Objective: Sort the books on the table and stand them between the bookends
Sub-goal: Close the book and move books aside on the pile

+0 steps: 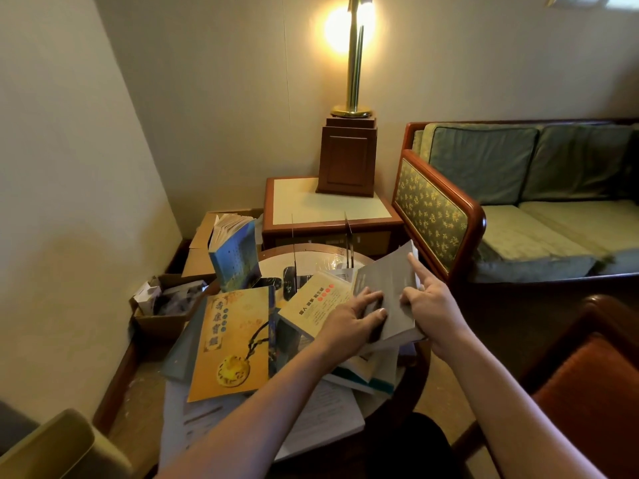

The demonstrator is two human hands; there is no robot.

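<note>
A grey book (389, 281) is tilted up at the right side of the round table (415, 371). My left hand (352, 318) lies on its cover with thumb and fingers around its near left edge. My right hand (432, 305) grips its right edge, index finger stretched along it. A cream book (316, 302), an orange book with a gold pendant (233, 344) and several other books lie scattered flat. A blue book (235, 254) stands upright at the far left. Two thin dark bookends (294, 250) (348, 240) stand at the back of the table.
A side table (328, 209) with a brass lamp (351, 112) is behind. A sofa (518, 202) stands on the right. Cardboard boxes (162, 305) sit on the floor at the left. A wooden chair (587, 375) is near right, a cushioned seat (58, 444) at the lower left.
</note>
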